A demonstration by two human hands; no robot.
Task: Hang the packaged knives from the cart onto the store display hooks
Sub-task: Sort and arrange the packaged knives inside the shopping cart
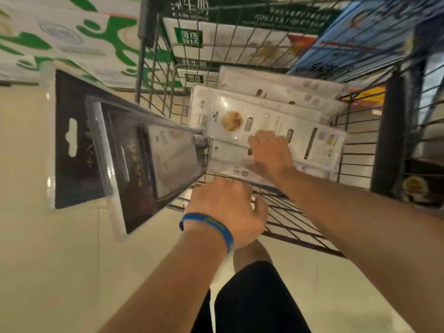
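Gold characters on the dark packaged knives [134,164] are too blurred to be read; Chinese characters on the green-and-white cartons [189,38] behind the wire cart [140,68] are also unclear; the print on the blue wristband [216,227] cannot be read. The dark packs are held over the cream tiled floor [48,260] by the curled grip of the left hand [225,212]; the top pack of the white packaged knives [276,116], stacked in the cart, is pinched by the right hand [271,152].

Glossy cream tile floor [48,260], faint grout lines. Green-and-white printed cartons [72,32] stacked upper left. Blue carton [360,32] upper right. Dark upright post [394,131] at right edge.
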